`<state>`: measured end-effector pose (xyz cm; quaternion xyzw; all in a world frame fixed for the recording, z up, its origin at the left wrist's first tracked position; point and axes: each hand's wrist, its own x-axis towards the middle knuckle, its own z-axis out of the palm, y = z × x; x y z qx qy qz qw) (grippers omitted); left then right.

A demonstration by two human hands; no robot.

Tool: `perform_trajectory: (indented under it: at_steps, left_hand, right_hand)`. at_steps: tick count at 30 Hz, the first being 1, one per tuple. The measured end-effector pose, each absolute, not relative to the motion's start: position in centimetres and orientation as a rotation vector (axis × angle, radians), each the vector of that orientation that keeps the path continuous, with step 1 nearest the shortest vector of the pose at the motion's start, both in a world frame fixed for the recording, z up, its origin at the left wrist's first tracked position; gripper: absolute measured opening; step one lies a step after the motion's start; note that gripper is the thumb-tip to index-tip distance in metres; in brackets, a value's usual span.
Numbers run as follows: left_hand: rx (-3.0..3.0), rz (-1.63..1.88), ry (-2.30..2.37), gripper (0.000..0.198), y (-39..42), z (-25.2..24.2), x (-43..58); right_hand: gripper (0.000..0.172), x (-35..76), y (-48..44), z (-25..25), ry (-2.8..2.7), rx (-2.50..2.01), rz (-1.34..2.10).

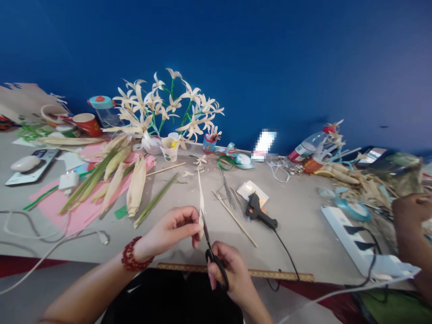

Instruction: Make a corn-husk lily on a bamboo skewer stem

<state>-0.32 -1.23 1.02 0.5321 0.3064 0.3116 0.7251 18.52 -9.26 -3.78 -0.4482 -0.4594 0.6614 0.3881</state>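
Note:
My left hand (180,227), with a red bead bracelet on the wrist, pinches a narrow strip of pale corn husk (201,198) near its lower end. The strip points up and away from me over the table. In my right hand (231,270) are black-handled scissors (216,263), thumb and fingers around the handles. Their blades lie along the right side of the strip, close to my left fingertips; whether they touch it I cannot tell. Small husk scraps (200,160) lie beyond the strip. A wooden stick (234,218) rests to the right.
A black glue gun (258,211) and a white power strip (351,238) lie to the right. Corn husks (137,186) cover pink paper (60,211) at left. Husk flowers (173,105) stand at the back near a paper cup (169,149). Another person's hand (410,209) is at far right.

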Motion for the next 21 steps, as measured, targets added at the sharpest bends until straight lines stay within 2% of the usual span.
perform_trajectory:
  at_steps: [13,21]
  left_hand:
    - [1.191,0.566,0.639,0.028,-1.02,1.24,-0.78]
    - [1.161,0.551,0.575,0.025,-0.56,0.45,-1.17]
  right_hand:
    - [0.058,19.17,-8.97,-3.38,-1.215,-1.175,1.721]
    - [0.058,19.19,-8.89,-3.91,-1.252,-1.138,1.710]
